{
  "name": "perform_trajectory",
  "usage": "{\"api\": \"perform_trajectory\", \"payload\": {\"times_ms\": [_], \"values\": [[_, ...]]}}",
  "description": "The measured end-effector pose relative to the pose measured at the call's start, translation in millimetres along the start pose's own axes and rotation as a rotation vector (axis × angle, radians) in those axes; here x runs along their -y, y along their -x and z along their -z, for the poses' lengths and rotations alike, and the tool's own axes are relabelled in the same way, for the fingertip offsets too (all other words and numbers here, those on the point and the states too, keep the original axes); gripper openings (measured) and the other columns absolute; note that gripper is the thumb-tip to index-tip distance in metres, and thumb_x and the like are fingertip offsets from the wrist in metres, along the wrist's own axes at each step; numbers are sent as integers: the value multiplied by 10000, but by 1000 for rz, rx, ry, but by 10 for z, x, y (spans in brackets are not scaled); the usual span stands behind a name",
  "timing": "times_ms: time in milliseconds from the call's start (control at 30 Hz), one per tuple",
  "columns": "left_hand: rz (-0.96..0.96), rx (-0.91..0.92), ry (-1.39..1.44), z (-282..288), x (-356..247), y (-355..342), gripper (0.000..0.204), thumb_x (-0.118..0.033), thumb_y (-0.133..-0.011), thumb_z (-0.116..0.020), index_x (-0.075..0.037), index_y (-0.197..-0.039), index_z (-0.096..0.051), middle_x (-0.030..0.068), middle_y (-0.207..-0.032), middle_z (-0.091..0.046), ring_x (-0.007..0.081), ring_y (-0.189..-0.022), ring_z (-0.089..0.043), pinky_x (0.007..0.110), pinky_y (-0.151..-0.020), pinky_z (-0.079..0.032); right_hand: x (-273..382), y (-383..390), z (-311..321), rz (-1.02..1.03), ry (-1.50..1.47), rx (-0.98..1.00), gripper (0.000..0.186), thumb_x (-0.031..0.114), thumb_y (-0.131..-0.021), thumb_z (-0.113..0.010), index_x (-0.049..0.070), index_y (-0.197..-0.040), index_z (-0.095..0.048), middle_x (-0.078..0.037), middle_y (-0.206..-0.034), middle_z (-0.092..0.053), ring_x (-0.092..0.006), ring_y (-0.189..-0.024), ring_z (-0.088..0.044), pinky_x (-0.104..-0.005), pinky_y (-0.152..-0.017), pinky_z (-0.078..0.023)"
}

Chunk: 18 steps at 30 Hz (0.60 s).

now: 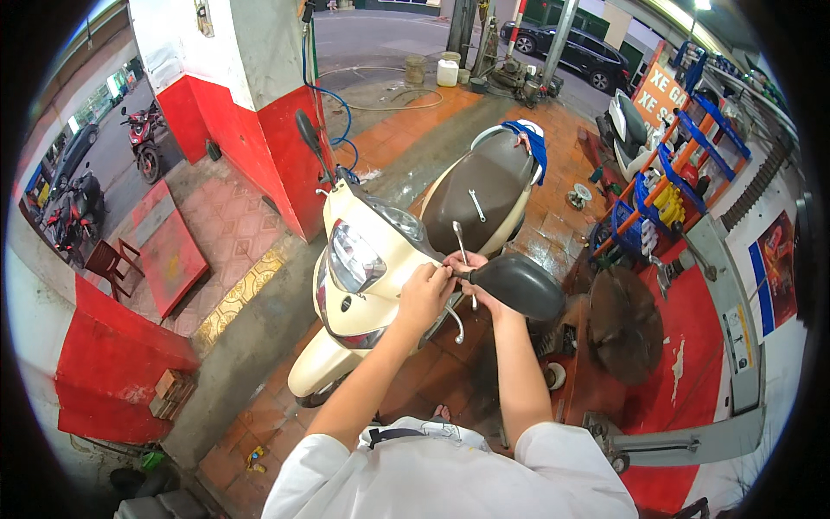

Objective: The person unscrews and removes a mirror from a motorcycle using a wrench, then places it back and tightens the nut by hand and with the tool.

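From where I stand, the left hand point(424, 290) curls over the cream scooter's handlebar, hiding the fastener under its fingers. The right hand point(467, 272) covers the stem of the black rounded mirror point(517, 285), so the joint can't be seen. The slim silver wrench point(462, 251) vanishes between both hands; its lower end is too small to tell.

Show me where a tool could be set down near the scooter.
Free: the brown seat around the wrench lying on it, and the orange tiles between the red pillar and the scooter. Crowded: the handlebar, where both hands work at the mirror, and the floor by the blue rack.
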<state>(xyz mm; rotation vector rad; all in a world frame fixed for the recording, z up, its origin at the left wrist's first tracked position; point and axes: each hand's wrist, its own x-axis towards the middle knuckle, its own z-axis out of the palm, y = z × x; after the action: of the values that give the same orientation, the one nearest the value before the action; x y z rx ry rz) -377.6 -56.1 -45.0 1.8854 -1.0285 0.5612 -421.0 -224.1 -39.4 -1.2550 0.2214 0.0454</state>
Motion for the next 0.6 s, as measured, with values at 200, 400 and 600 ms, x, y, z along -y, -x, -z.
{"api": "perform_trajectory", "payload": {"times_ms": [200, 400, 600], "values": [[56, -113, -60, -135, -55, 93, 245, -126, -759, -781, -66, -954, -646, 110, -808, -598, 329, -799, -634, 456, -769, -534, 253, -100, 42, -108, 341, 62, 286, 347, -915, -698, 85, -1017, -648, 75, -746, -597, -6, -504, -404, -190, -433, -266], [4, 158, 88, 128, 68, -74, 173, -129, -818, -705, -81, -974, -648, 98, -877, -619, 318, -905, -631, 574, -1052, -393, -130, 95, -70, -48, 11, -169, 137, 214, -954, -653, 103, -1033, -645, 49, -736, -595, -5, -484, -391, -188, -422, -236], [-62, 301, 147, 192, 272, -174, 172, -165, -827, -715, -80, -958, -644, 106, -855, -599, 338, -860, -617, 576, -1051, -390, -379, 26, -165, 43, -63, -320, 126, 168, -954, -641, 79, -1042, -648, 24, -833, -640, -7, -519, -423, -192, -441, -275]]}}
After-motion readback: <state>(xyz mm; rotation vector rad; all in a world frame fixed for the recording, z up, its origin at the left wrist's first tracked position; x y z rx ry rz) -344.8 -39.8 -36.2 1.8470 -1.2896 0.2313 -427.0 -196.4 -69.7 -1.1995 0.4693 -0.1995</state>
